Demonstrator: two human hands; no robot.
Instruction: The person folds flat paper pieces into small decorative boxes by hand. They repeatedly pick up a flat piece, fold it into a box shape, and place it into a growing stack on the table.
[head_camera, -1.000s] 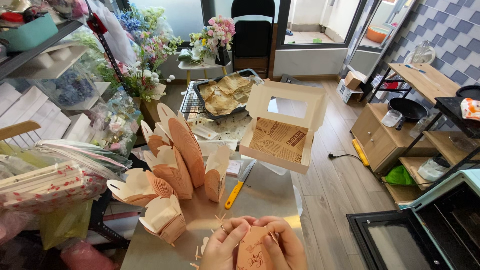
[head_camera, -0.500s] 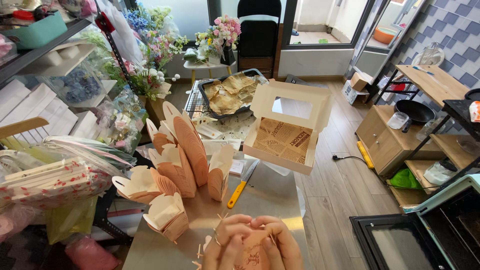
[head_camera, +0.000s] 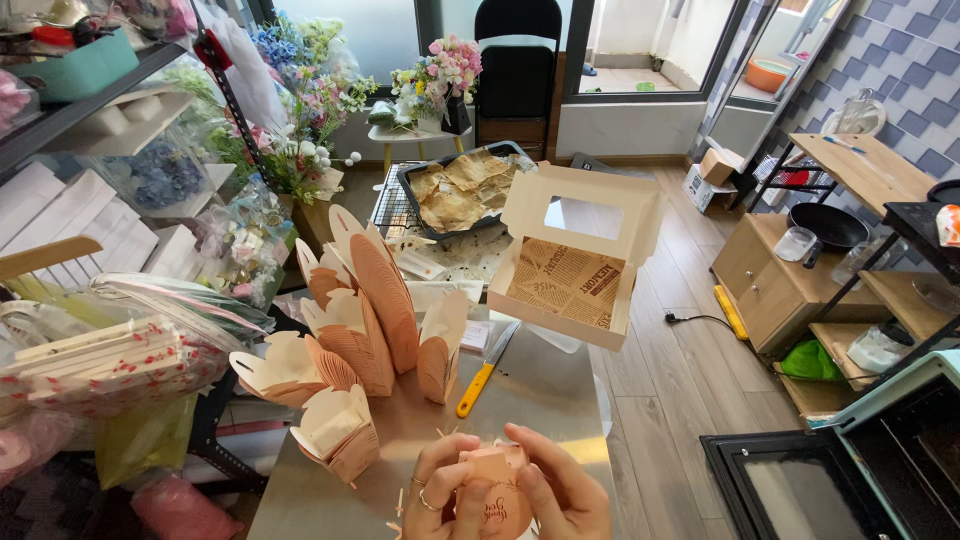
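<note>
Head view: high, angled down-forward over metal table (head_camera: 540, 400), hands at bottom edge.

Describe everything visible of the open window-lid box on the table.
The open box is pale cream card, its lid tipped back with a rectangular window cut-out. Brown printed paper lines the inside; nothing else shows in it. It sits tilted at the steel table's far right, beside a yellow-handled knife, untouched by either hand.

Both hands are bare, with no sleeves showing, and the left hand (head_camera: 443, 490) wears a thin ring.
</note>
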